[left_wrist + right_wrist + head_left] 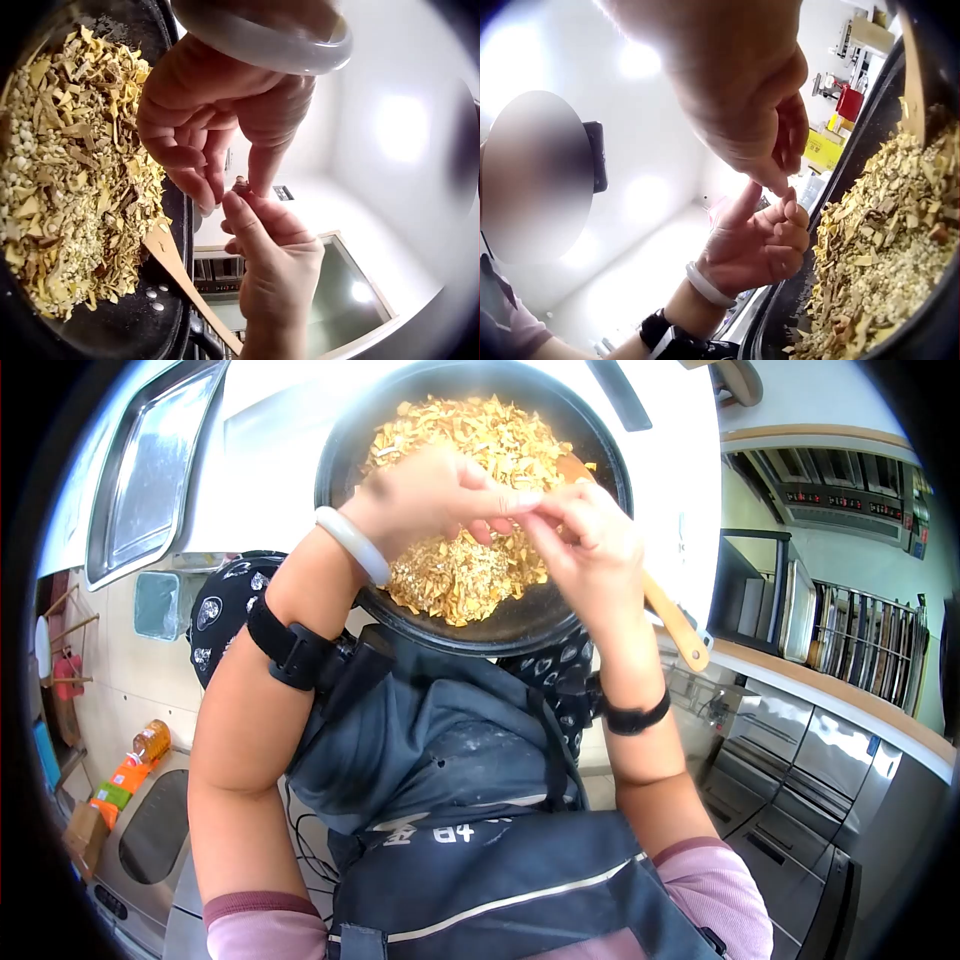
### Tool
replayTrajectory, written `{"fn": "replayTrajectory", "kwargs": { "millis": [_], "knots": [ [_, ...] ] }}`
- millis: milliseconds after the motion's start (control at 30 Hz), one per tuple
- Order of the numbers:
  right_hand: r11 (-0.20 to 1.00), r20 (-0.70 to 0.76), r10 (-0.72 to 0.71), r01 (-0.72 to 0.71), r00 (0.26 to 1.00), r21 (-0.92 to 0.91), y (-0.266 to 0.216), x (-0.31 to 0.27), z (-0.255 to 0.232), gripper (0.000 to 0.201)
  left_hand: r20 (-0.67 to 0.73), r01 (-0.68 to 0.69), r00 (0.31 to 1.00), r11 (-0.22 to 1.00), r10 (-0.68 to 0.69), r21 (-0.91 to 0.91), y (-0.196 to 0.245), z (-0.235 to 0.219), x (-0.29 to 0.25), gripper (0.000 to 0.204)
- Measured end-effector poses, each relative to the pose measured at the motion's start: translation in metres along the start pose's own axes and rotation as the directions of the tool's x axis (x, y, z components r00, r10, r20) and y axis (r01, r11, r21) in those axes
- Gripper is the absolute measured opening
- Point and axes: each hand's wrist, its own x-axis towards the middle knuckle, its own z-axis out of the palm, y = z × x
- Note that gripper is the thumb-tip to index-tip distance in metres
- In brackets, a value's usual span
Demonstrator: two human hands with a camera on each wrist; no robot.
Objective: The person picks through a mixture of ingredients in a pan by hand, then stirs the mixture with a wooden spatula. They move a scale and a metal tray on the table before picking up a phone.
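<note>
Both hands meet fingertip to fingertip over a black pan [345, 435]. Between the tips is a small brown piece [240, 182], too small to name closer. My right hand [595, 550] pinches it between thumb and forefinger. My left hand [425, 495], with a pale bangle at the wrist, has its thumb and fingers bent in around the same piece. Below them the pan holds a heap of dry yellow-brown chips and pale grains [465, 585]. A wooden spatula [675, 625] leans in the heap, its handle jutting over the rim.
A metal tray [150, 480] lies to the left of the pan on the white worktop [270, 430]. Several upright trays stand in a rack [865, 640] at the right. Steel drawers [790, 760] are below it. A sink [155, 830] lies at the lower left.
</note>
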Motion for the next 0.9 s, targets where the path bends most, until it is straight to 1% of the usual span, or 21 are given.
{"fn": "replayTrajectory", "kwargs": {
  "millis": [33,67,100,167,200,233,267,300,367,400,433,467,500,533,567,600,667,700,767,833,900],
  "knots": [
    [0.994,0.004,-0.062,0.062,0.998,-0.09,-0.002,0.0,-0.001,0.018,-0.009,0.042,0.999,0.998,-0.042,0.05,0.001,0.002,-0.001,0.027],
    [0.995,0.005,-0.053,0.054,0.999,-0.088,-0.004,-0.001,-0.003,0.016,-0.004,0.012,1.0,0.998,-0.012,0.062,0.002,0.004,-0.002,0.024],
    [0.995,0.004,-0.055,0.055,0.998,-0.089,-0.004,-0.003,-0.004,0.016,-0.005,0.01,1.0,0.998,-0.01,0.063,-0.002,0.005,-0.001,0.024],
    [0.998,0.082,0.035,-0.039,0.996,0.04,-0.001,-0.005,-0.009,0.016,0.057,-0.114,0.992,0.992,0.116,-0.049,-0.013,0.006,0.002,0.019],
    [0.999,0.081,0.034,-0.037,0.996,0.039,0.0,-0.005,-0.011,0.016,0.086,-0.095,0.991,0.993,0.101,-0.076,-0.009,0.007,-0.001,0.016],
    [1.0,0.101,-0.024,0.023,0.995,0.008,0.002,-0.005,-0.013,0.016,0.087,-0.095,0.991,0.993,0.102,-0.076,-0.008,0.007,-0.001,0.016],
    [0.996,0.122,-0.081,0.085,0.989,-0.023,0.004,-0.005,-0.015,0.016,0.13,-0.066,0.988,0.993,0.079,-0.097,-0.008,0.007,0.001,0.016],
    [0.996,0.123,-0.081,0.085,0.989,-0.023,0.003,-0.005,-0.017,0.016,0.172,-0.036,0.983,0.992,0.056,-0.117,-0.008,0.007,0.001,0.015],
    [0.988,0.186,-0.112,0.13,0.976,-0.088,0.002,-0.004,-0.02,0.015,0.184,-0.025,0.982,0.99,0.051,-0.14,-0.01,0.007,0.001,0.016],
    [0.988,0.186,-0.112,0.13,0.976,-0.087,0.002,-0.004,-0.02,0.015,0.198,-0.014,0.979,0.987,0.046,-0.163,-0.012,0.008,0.001,0.016],
    [0.984,0.169,-0.144,0.159,0.975,-0.08,0.002,-0.004,-0.02,0.014,0.198,-0.014,0.979,0.987,0.047,-0.163,-0.013,0.008,0.002,0.016],
    [0.979,0.153,-0.176,0.188,0.973,-0.072,0.003,-0.004,-0.02,0.013,0.218,0.003,0.975,0.975,0.046,-0.221,-0.014,0.009,0.002,0.017],
    [0.979,0.152,-0.176,0.189,0.973,-0.073,0.002,-0.004,-0.02,0.013,0.237,0.021,0.97,0.96,0.047,-0.278,-0.015,0.009,0.002,0.018],
    [0.986,0.128,-0.159,0.164,0.979,-0.032,0.002,-0.004,-0.02,0.012,0.236,0.019,0.971,0.961,0.048,-0.277,-0.015,0.008,0.002,0.018],
    [0.99,0.105,-0.14,0.139,0.985,0.01,0.002,-0.004,-0.02,0.011,0.264,0.033,0.963,0.94,0.062,-0.341,-0.015,0.008,0.002,0.019],
    [0.99,0.106,-0.14,0.139,0.984,0.01,0.002,-0.005,-0.019,0.011,0.291,0.049,0.954,0.914,0.077,-0.402,-0.015,0.008,0.002,0.019],
    [0.989,0.04,-0.139,0.137,0.989,0.051,0.001,-0.005,-0.016,0.013,0.287,0.068,0.956,0.897,0.067,-0.437,-0.016,0.01,0.001,0.019],
    [0.989,0.041,-0.14,0.138,0.989,0.051,0.0,-0.006,-0.015,0.013,0.283,0.086,0.957,0.879,0.057,-0.469,-0.015,0.01,0.001,0.019],
    [0.989,-0.005,-0.146,0.146,0.989,0.01,-0.001,-0.006,-0.014,0.015,0.289,0.093,0.956,0.885,0.049,-0.456,-0.012,0.011,-0.001,0.022],
    [0.988,-0.021,-0.156,0.156,0.988,-0.001,0.0,-0.007,-0.014,0.015,0.296,0.099,0.954,0.891,0.041,-0.443,-0.007,0.013,-0.004,0.025],
    [0.986,-0.039,-0.166,0.166,0.985,-0.014,0.001,-0.007,-0.015,0.016,0.369,0.179,0.928,0.926,-0.047,-0.333,-0.003,0.014,-0.007,0.033]
  ]
}}
